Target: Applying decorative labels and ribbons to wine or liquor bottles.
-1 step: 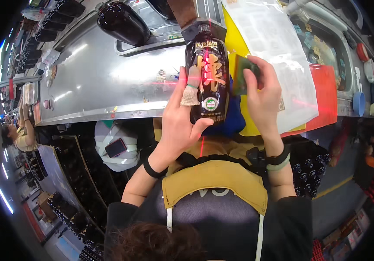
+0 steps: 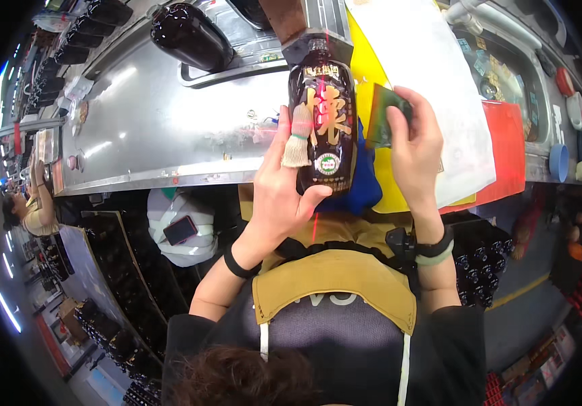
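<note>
Nothing has moved since the earlier frame; both hands stay where they were. Left hand (image 2: 283, 193) is closed around the dark bottle (image 2: 325, 128), thumb under its base, a bandaged finger along its side; the bottle lies over the steel counter (image 2: 162, 128) edge. Right hand (image 2: 416, 145) pinches a green sponge (image 2: 387, 115) just beside the bottle; a blue cloth (image 2: 359, 186) lies below.
</note>
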Demonstrator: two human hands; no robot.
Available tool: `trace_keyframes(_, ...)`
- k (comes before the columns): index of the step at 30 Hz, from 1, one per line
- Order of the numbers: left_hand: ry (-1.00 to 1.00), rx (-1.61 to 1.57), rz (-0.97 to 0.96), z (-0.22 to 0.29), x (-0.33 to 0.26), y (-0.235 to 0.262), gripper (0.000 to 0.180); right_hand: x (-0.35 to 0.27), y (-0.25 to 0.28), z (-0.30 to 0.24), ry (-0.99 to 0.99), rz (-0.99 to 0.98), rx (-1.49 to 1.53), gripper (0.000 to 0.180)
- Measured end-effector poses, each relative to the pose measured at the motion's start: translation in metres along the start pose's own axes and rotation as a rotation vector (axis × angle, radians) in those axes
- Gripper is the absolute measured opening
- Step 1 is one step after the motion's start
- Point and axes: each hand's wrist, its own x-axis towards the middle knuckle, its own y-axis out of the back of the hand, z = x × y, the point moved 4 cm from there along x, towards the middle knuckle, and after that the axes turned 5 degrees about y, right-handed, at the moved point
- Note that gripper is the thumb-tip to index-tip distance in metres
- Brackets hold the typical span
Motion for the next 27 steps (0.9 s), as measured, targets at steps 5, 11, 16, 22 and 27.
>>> trace_keyframes(5, 0.102, -0.048, -0.049, -0.002, -0.003, 0.001, 0.088, -0.015, -0.015, -0.024, -0.034, -0.096, 0.138, 0.023)
trace_keyframes(11, 0.078, -0.075, -0.023, -0.009, 0.004, 0.008, 0.088, 0.005, 0.002, -0.009, -0.134, -0.032, 0.249, 0.026)
trace_keyframes(16, -0.149, 0.194, -0.033, 0.004, 0.037, 0.010, 0.088, 0.002, -0.016, -0.015, -0.134, -0.132, 0.249, 0.024)
trace_keyframes(22, -0.113, 0.248, 0.027, -0.012, 0.062, 0.021, 0.087, 0.032, 0.008, -0.009, -0.068, -0.021, 0.248, 0.024)
trace_keyframes(27, 0.257, -0.264, 0.041, -0.011, 0.073, 0.021, 0.064, 0.055, -0.003, -0.023, -0.181, -0.179, 0.399, 0.026)
